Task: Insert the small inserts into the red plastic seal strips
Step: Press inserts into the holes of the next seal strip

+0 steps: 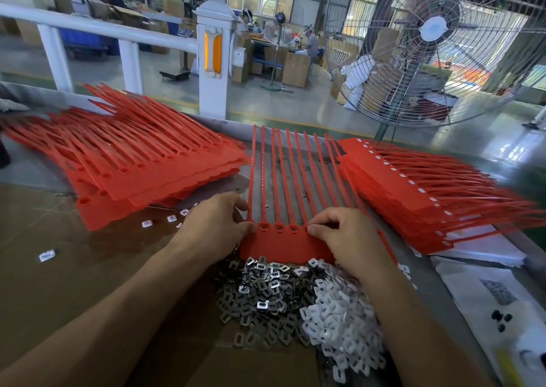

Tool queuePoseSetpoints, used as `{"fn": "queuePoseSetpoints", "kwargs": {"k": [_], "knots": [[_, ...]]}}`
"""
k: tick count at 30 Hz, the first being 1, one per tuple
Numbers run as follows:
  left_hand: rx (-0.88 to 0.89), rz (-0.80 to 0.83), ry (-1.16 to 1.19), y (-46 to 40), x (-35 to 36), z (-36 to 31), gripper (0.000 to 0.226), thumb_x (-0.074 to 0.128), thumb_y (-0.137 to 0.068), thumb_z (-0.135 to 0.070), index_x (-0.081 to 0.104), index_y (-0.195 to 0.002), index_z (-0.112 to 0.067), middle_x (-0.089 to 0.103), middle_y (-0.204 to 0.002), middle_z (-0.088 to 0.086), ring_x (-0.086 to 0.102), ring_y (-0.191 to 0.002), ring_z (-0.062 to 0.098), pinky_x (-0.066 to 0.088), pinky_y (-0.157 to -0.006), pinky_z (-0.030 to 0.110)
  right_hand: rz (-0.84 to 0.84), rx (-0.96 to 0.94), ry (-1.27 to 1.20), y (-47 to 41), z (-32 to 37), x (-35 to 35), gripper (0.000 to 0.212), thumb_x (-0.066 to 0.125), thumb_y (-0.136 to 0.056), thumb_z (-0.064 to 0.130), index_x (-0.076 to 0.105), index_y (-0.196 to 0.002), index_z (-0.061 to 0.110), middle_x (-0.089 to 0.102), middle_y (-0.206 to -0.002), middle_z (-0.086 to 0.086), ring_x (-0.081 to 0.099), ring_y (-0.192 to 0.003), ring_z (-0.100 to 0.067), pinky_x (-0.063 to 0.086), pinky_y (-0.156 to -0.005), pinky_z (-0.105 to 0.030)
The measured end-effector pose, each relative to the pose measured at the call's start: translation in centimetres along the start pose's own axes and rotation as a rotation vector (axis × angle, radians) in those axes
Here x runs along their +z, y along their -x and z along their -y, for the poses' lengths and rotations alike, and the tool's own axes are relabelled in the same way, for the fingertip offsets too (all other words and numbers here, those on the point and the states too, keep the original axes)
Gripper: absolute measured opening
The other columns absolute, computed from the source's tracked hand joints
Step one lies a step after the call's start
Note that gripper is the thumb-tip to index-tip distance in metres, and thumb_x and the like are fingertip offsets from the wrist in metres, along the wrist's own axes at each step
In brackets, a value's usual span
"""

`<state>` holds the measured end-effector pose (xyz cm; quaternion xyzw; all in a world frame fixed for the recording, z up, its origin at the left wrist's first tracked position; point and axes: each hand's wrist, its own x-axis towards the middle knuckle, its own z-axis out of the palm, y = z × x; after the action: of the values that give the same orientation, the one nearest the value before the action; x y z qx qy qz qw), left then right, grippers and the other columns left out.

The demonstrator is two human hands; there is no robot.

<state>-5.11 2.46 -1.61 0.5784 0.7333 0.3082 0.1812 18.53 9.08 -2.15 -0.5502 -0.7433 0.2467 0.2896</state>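
Observation:
A sheet of joined red seal strips (283, 245) lies flat in front of me, its long tails pointing away. My left hand (215, 227) pinches the sheet's left end at the first socket. My right hand (348, 236) has its fingers curled over the sockets on the right side; whether an insert is under the fingertips is hidden. Three sockets between my hands show small inserts in them. A heap of metal inserts (263, 295) and a heap of white plastic inserts (339, 324) lie just in front of the sheet.
A tall stack of red seal sheets (141, 165) with bare sockets sits at the left. Another stack (419, 197) with white inserts sits at the right on white paper (487, 247). A few loose inserts (47, 255) lie on the brown table. A big floor fan (437, 47) stands beyond the table.

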Motion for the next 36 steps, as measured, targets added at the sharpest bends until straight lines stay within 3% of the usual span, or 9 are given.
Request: {"fn": "queuePoseSetpoints", "kwargs": {"k": [3, 8, 15, 21, 27, 31, 36], "knots": [[0.007, -0.003, -0.001, 0.0, 0.0, 0.0, 0.036, 0.077, -0.086, -0.04, 0.066, -0.118, -0.03, 0.068, -0.089, -0.016, 0.064, -0.084, 0.003, 0.054, -0.086, 0.034, 0.016, -0.007, -0.004, 0.0, -0.1, -0.1, 0.013, 0.079, -0.09, 0.029, 0.076, -0.079, 0.036, 0.068, -0.08, 0.034, 0.062, -0.079, 0.014, 0.04, -0.055, -0.006], [0.015, -0.001, -0.01, -0.1, 0.1, 0.0, 0.036, 0.077, -0.086, -0.041, 0.066, -0.119, -0.03, 0.068, -0.088, -0.017, 0.063, -0.084, 0.002, 0.053, -0.083, 0.032, -0.014, 0.003, -0.019, 0.2, 0.2, -0.2, 0.006, 0.076, -0.093, 0.031, 0.078, -0.087, 0.031, 0.073, -0.083, 0.019, 0.063, -0.081, 0.011, 0.039, -0.061, -0.01], [0.019, 0.002, -0.006, -0.1, 0.1, 0.2, 0.038, 0.077, -0.086, -0.043, 0.065, -0.12, -0.032, 0.068, -0.09, -0.017, 0.062, -0.083, 0.0, 0.049, -0.074, 0.026, -0.017, 0.04, 0.082, -0.1, 0.8, 0.1, 0.006, 0.078, -0.091, 0.032, 0.076, -0.086, 0.032, 0.072, -0.084, 0.017, 0.066, -0.076, 0.002, 0.045, -0.058, -0.013], [0.019, 0.006, -0.003, -0.1, 0.1, 0.1, 0.039, 0.077, -0.086, -0.041, 0.065, -0.121, -0.029, 0.068, -0.091, -0.015, 0.064, -0.085, 0.005, 0.054, -0.084, 0.033, -0.027, 0.014, 0.012, 0.2, 0.5, -0.2, 0.011, 0.07, -0.098, 0.029, 0.076, -0.09, 0.032, 0.07, -0.086, 0.022, 0.059, -0.083, 0.016, 0.038, -0.062, -0.013], [0.019, 0.001, 0.016, 0.1, -0.1, 0.0, 0.04, 0.077, -0.086, -0.041, 0.066, -0.122, -0.028, 0.067, -0.091, -0.015, 0.063, -0.085, 0.003, 0.054, -0.082, 0.031, -0.095, -0.1, 0.005, 0.9, 1.7, -0.9, 0.015, 0.07, -0.097, 0.028, 0.074, -0.086, 0.037, 0.07, -0.086, 0.029, 0.057, -0.091, 0.021, 0.038, -0.063, -0.004], [0.021, 0.0, 0.017, 0.2, -0.2, -0.2, 0.036, 0.077, -0.087, -0.039, 0.066, -0.12, -0.027, 0.068, -0.092, -0.014, 0.065, -0.086, 0.006, 0.055, -0.085, 0.033, 0.096, -0.253, 0.037, 2.1, 3.5, -0.6, 0.008, 0.072, -0.096, 0.03, 0.077, -0.095, 0.037, 0.071, -0.094, 0.029, 0.061, -0.093, 0.015, 0.043, -0.071, -0.004], [0.019, -0.005, 0.008, 0.2, -0.3, -0.2, 0.036, 0.076, -0.087, -0.039, 0.066, -0.12, -0.028, 0.07, -0.094, -0.013, 0.066, -0.089, 0.009, 0.055, -0.087, 0.034, 0.352, -0.379, 0.072, 3.5, 5.5, 1.1, 0.01, 0.075, -0.094, 0.03, 0.077, -0.104, 0.033, 0.067, -0.097, 0.021, 0.064, -0.09, 0.005, 0.051, -0.078, -0.016]]}}
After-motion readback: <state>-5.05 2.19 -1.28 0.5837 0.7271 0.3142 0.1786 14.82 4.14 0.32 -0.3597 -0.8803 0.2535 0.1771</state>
